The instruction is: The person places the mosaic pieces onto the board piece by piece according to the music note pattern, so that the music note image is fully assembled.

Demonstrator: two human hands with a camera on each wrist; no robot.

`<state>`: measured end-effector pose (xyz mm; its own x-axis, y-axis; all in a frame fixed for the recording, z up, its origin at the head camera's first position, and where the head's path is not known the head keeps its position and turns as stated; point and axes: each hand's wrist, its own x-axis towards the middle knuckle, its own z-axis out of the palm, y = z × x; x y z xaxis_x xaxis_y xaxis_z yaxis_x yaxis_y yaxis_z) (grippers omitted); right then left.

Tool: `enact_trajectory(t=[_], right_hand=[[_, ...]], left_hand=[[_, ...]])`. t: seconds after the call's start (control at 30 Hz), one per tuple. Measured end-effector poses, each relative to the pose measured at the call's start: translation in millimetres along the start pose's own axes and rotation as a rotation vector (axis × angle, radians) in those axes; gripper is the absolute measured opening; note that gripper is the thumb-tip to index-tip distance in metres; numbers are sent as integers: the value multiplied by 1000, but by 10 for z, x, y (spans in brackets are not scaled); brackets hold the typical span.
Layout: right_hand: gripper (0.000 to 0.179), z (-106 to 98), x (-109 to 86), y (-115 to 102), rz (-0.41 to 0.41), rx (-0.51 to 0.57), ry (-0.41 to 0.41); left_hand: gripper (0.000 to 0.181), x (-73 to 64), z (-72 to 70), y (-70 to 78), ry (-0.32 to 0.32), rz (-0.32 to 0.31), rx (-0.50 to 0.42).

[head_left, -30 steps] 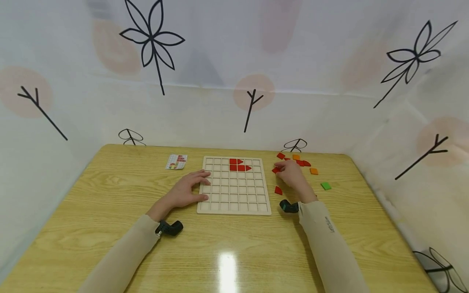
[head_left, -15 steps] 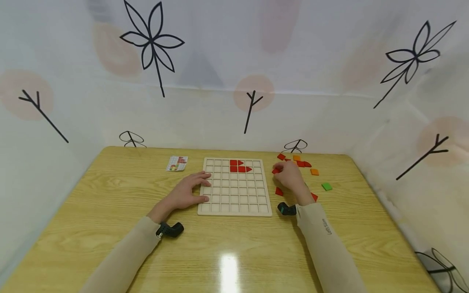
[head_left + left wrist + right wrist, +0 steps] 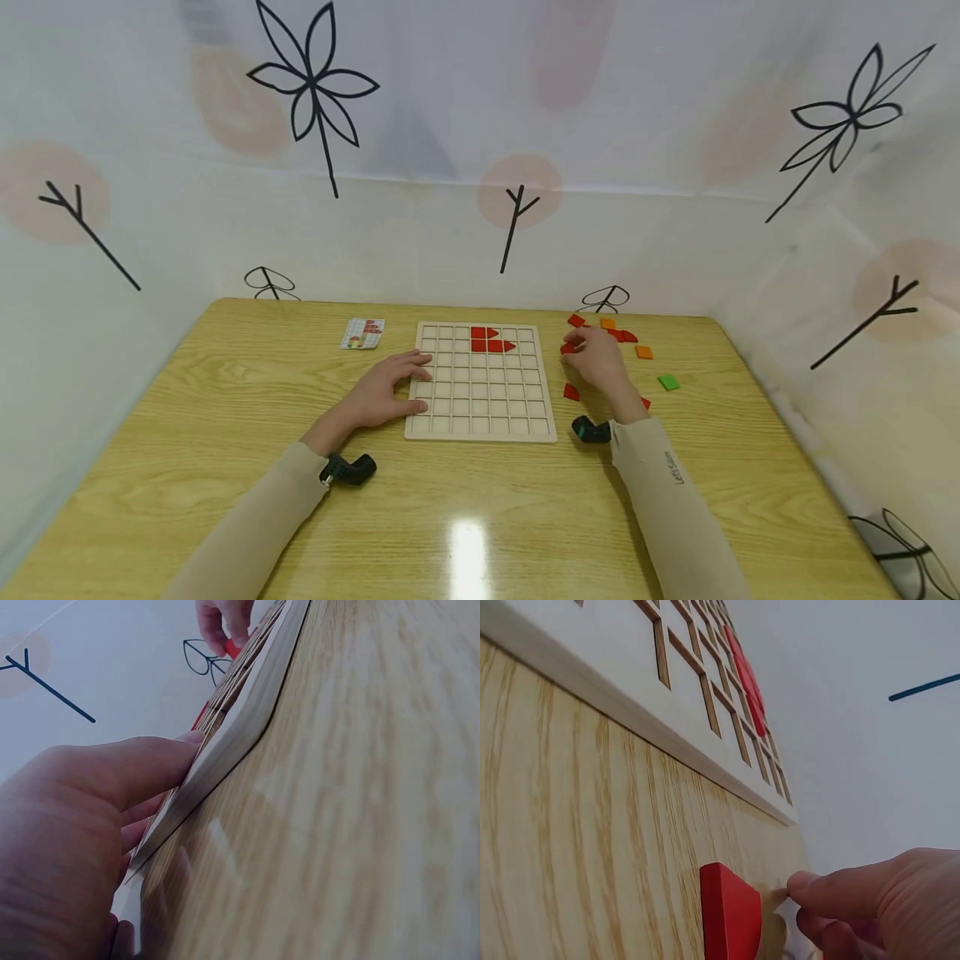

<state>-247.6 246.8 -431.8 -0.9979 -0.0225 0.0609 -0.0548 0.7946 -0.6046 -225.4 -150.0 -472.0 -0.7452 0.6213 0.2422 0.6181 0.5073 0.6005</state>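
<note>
A pale wooden grid board [image 3: 480,427] lies in the middle of the table. My left hand [image 3: 378,393] rests on its left edge, fingers extended over the rim and thumb lower down, as the left wrist view also shows. Right of the board, my right hand [image 3: 598,360] pinches a small red tile [image 3: 567,349] between thumb and fingers; its exact shape is partly covered. Red tiles [image 3: 487,345] fill several cells in the board's top two rows, forming two pointed shapes. A loose red tile with a rounded side [image 3: 733,915] lies near the right hand.
Beyond the right hand are more loose tiles: a red one [image 3: 576,320], two orange ones [image 3: 643,352] and a green one [image 3: 668,382]. Another red tile [image 3: 646,403] is half hidden by the right wrist. A printed pattern card [image 3: 362,334] lies left of the board.
My right hand dips slightly toward me, then shifts back up and right, with the red tile at its fingertips. The left hand and board stay put.
</note>
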Motion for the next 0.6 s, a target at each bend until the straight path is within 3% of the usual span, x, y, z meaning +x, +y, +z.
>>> enact_trajectory(t=[0.33,0.6], right_hand=[[33,22,-62,-72,5,114,-8],[32,180,-41,-211,-18,204,-41]], left_hand=[[40,1,3,19,1,5,-6],[39,0,-4,39,1,3,-5]])
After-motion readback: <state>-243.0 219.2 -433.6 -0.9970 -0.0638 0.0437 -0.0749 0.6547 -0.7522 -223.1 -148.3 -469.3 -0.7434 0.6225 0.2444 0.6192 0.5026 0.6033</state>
